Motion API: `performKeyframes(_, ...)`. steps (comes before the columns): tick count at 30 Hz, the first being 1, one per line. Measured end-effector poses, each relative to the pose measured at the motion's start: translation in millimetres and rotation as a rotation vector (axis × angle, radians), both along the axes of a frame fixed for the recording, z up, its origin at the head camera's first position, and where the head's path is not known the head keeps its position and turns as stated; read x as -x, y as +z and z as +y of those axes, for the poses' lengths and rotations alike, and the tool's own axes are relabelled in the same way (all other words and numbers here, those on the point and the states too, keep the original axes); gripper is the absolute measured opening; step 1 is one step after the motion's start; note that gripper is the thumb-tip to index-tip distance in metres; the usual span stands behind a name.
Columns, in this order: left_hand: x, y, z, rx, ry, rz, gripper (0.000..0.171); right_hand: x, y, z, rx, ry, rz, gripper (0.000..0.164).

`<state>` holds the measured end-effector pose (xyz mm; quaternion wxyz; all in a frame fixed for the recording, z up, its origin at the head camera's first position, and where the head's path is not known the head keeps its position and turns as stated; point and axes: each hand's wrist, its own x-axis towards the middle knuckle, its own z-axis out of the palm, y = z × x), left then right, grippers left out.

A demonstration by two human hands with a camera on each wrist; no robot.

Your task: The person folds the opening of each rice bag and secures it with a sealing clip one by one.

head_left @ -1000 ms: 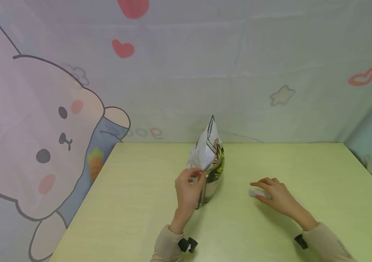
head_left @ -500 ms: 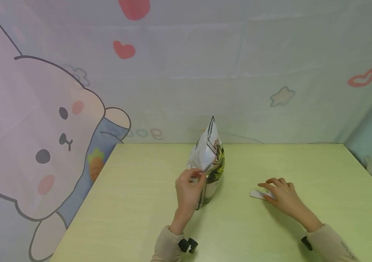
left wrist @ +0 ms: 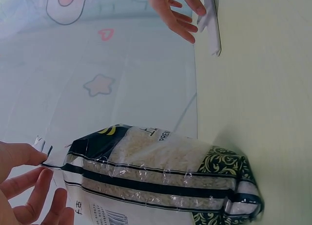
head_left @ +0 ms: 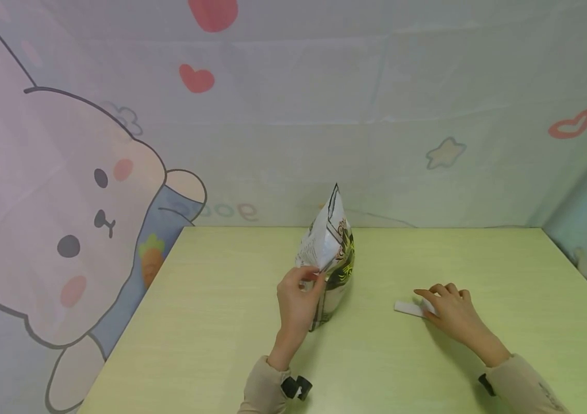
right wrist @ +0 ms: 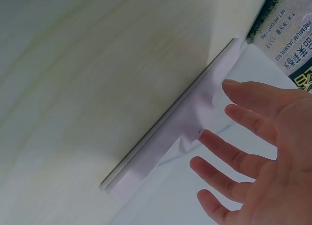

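Observation:
A clear-windowed bag of rice (head_left: 332, 259) with dark green and white print stands upright at mid-table. My left hand (head_left: 295, 305) pinches its top near corner between thumb and index finger; the left wrist view shows that pinch on the bag's crimped edge. To the right lies a long white bar (head_left: 408, 309) with a raised tab in its middle, flat on the table. My right hand (head_left: 453, 316) hovers over its right part. In the right wrist view its fingers (right wrist: 234, 154) are spread beside the tab, the index fingertip very near or touching it, with nothing gripped.
The pale yellow-green table (head_left: 210, 322) ends at a cartoon-printed cloth backdrop (head_left: 293, 115) behind. More cloth runs along the left and right sides. Black camera straps (head_left: 295, 387) sit at the wrists.
My right hand has shifted to the right and away from the white bar's left end, uncovering more of it. My left hand and the bag of rice have stayed in place.

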<state>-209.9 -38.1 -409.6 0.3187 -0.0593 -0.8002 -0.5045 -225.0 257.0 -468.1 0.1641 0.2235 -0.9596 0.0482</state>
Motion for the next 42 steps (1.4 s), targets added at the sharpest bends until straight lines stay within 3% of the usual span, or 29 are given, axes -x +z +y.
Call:
performKeyframes(24, 1.8, -0.9, -1.2, -0.004, 0.001, -0.016, 0.006, 3.1, -1.8, 8.8, -0.074, -0.056, -0.006, 0.042)
performKeyframes(42, 0.2, -1.5, -0.8, 0.005, -0.003, -0.005, 0.006, 1.2, -7.2, 10.1, -0.081, -0.03, 0.07, 0.039)
